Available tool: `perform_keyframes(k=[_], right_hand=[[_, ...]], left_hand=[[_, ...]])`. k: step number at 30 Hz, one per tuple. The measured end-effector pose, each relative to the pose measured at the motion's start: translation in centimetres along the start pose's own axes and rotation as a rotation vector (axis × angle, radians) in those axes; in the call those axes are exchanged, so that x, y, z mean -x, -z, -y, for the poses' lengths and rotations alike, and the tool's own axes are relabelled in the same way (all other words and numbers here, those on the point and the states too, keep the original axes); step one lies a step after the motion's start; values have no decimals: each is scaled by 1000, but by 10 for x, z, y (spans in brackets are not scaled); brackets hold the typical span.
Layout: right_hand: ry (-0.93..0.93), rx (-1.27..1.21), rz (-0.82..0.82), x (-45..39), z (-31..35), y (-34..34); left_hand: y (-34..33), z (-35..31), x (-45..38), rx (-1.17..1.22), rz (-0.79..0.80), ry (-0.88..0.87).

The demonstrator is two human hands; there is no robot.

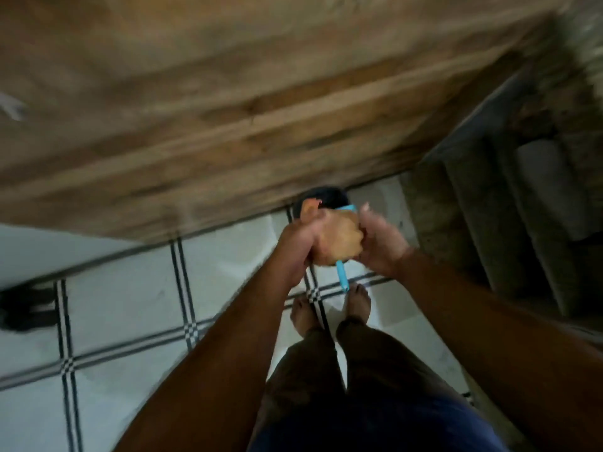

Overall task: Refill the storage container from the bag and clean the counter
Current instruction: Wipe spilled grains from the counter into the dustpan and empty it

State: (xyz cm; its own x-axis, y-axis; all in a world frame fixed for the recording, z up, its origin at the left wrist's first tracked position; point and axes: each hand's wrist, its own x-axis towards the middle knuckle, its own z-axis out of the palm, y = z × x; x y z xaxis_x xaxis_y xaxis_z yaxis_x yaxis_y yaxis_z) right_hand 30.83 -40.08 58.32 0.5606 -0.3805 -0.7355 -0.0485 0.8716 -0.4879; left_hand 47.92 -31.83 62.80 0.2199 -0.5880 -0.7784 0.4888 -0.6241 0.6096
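Both hands, the left hand (301, 246) and the right hand (380, 244), grip a yellowish bag (339, 239) with a blue strip (342, 277); it is best held firmly and upright.

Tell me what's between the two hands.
In the head view, a tan bundle with a light blue strip sits between the left hand and right hand, which both grip it.
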Motion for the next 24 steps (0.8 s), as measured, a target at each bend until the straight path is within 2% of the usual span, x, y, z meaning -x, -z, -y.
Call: perform_keyframes(k=[2, 4, 6, 10, 14, 16, 20, 24], right_hand=[[93, 126, -44, 38, 23, -3], [137, 152, -190, 74, 38, 3], [179, 150, -369, 115, 52, 14], [270, 176, -616, 193, 74, 44], [486, 101, -885, 276, 106, 77], [581, 11, -946, 318, 123, 103], [700, -150, -1014, 383, 145, 161], [596, -123, -1050, 397, 152, 224]], left_hand=[[-19, -16, 7, -313, 25, -57], [-44, -29, 17, -561, 19, -95], [-71, -37, 27, -713, 46, -145], [-143, -58, 55, -795, 171, -245], [-245, -81, 86, -865, 303, -449], [-304, -89, 97, -898, 361, -604], [-416, -98, 116, -955, 445, -784], [-489, -82, 88, -1237, 409, -864]])
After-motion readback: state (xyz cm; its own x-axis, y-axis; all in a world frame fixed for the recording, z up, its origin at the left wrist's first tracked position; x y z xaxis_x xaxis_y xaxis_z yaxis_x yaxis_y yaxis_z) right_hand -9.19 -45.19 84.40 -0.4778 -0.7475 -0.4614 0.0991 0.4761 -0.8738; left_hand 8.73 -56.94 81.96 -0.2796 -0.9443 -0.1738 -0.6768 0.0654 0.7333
